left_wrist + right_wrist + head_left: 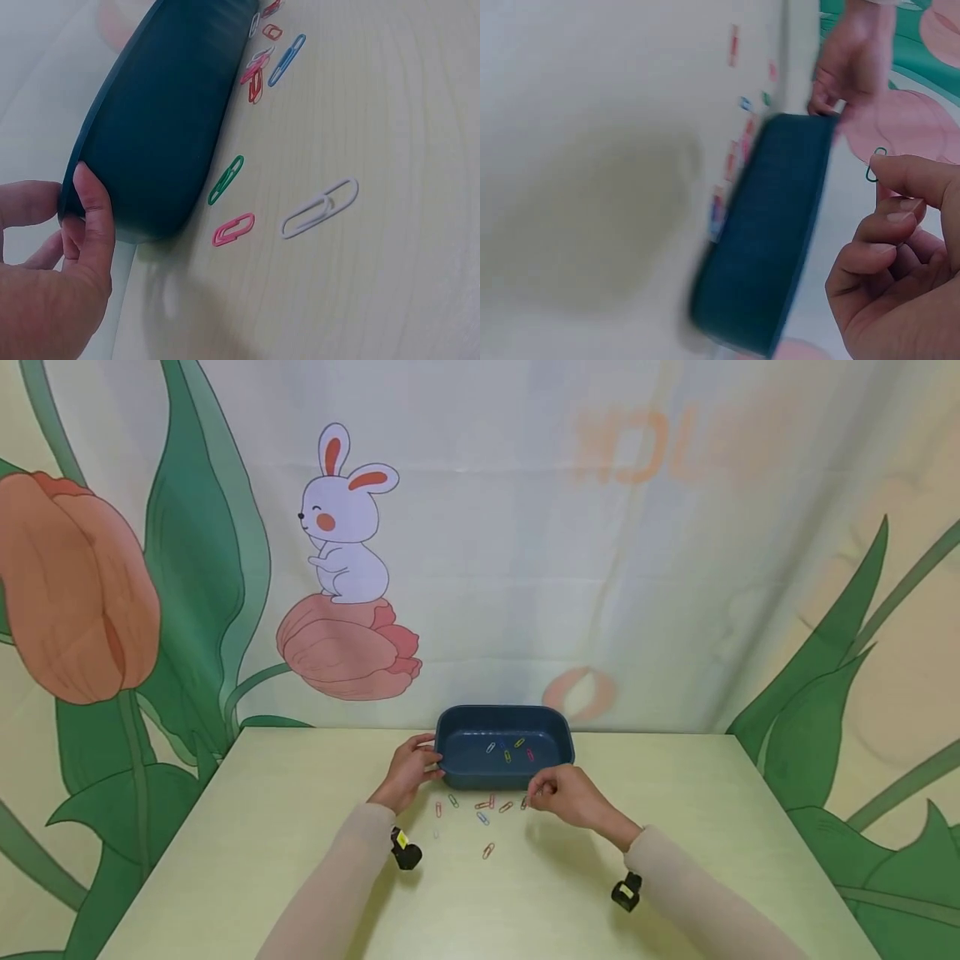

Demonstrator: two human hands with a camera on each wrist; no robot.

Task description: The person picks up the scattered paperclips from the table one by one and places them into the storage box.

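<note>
My left hand (411, 770) grips the left end of a dark blue plastic bin (502, 782); in the left wrist view its thumb presses the outer wall and the fingers go over the rim. At the bin's front right corner, my right hand (572, 795) is raised. Its thumb and index finger pinch a green paper clip (869, 171), clearest in the right wrist view. Inside the bin lie several paper clips, among them a yellow clip (507, 756) and a pink clip (530, 754). More clips lie before it, including a blue clip (287, 60) and a white clip (320, 208).
The bin stands at the back of a pale wooden table (300, 835), close to a printed curtain (510, 568). A red clip (488, 851) lies nearest the table's front. Another green clip (226, 180) and a pink one lie by the bin's left end.
</note>
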